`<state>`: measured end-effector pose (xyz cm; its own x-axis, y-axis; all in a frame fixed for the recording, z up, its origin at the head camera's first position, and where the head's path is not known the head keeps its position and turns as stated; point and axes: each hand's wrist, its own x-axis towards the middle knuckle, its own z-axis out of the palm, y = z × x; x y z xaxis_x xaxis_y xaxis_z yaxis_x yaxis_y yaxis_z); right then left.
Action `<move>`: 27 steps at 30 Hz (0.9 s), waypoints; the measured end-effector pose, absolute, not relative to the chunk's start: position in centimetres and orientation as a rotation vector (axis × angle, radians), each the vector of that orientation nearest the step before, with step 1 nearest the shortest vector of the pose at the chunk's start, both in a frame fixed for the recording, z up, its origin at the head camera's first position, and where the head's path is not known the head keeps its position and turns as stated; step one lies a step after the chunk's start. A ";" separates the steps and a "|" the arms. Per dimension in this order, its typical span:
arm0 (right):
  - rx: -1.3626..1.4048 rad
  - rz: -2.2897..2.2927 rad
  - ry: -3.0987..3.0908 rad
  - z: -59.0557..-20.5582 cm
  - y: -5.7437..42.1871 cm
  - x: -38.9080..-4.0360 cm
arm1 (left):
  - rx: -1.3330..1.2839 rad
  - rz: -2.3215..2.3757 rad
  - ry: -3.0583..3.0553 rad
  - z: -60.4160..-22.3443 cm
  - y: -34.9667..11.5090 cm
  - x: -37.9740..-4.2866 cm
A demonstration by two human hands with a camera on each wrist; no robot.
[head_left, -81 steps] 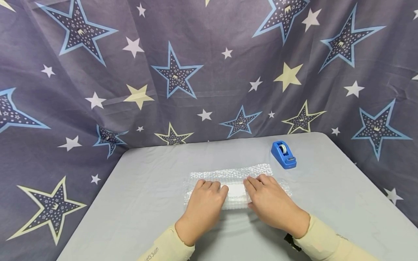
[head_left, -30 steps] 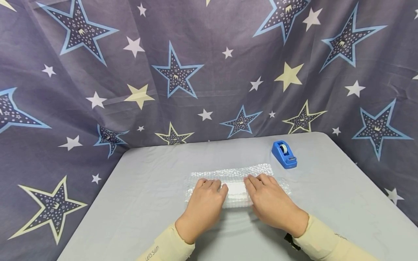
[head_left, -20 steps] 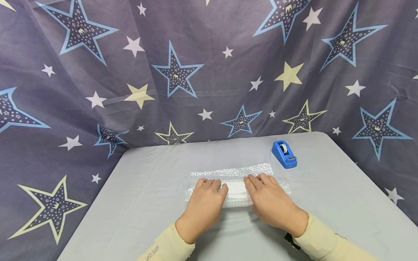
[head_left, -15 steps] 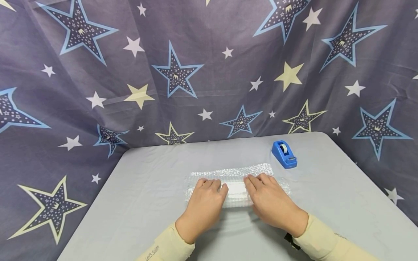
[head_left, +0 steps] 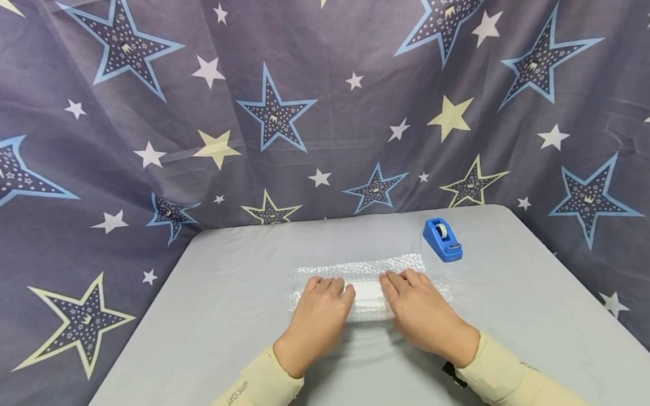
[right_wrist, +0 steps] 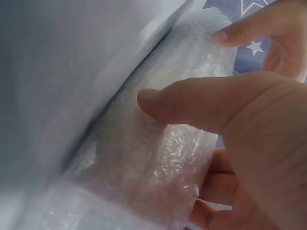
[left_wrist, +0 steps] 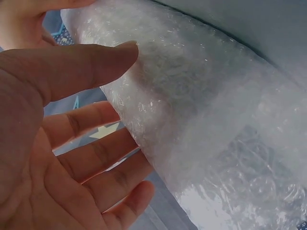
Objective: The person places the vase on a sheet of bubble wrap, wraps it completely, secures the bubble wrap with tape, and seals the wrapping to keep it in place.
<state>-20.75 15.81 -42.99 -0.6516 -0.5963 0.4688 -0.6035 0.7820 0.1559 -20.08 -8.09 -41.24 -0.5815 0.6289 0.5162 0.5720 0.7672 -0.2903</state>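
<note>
A roll of clear bubble wrap (head_left: 367, 316) lies across the table, with a white item (head_left: 368, 292) showing through its middle. My left hand (head_left: 320, 318) grips the roll's left part, fingers over the far side. In the left wrist view, the left thumb (left_wrist: 96, 62) presses the near face of the wrap (left_wrist: 201, 115). On the right part, my right hand (head_left: 421, 313) has the same hold; the right wrist view shows its thumb (right_wrist: 182, 103) against the wrap (right_wrist: 139, 158). A loose flap (head_left: 360, 265) of bubble wrap stretches flat beyond the fingers.
A blue tape dispenser (head_left: 443, 239) with a roll of tape stands behind the right hand. Grey cloth covers the table (head_left: 244, 282). A dark curtain (head_left: 325, 141) printed with stars hangs round the table's back and sides.
Both hands keep their hold on the bubble wrap. The roll's near edge has crept very slightly away from me since the oldest frame; the tape dispenser stays in place.
</note>
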 end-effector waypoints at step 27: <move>0.897 0.016 -2.462 -43.0 15.9 -21.0 | -0.884 0.116 -2.353 -41.2 -8.0 -20.2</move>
<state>-20.99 15.89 -42.97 -0.6486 -0.5976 0.4714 -0.6036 0.7811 0.1597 -20.25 -8.01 -41.25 -0.5875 0.6220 0.5176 0.5681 0.7725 -0.2835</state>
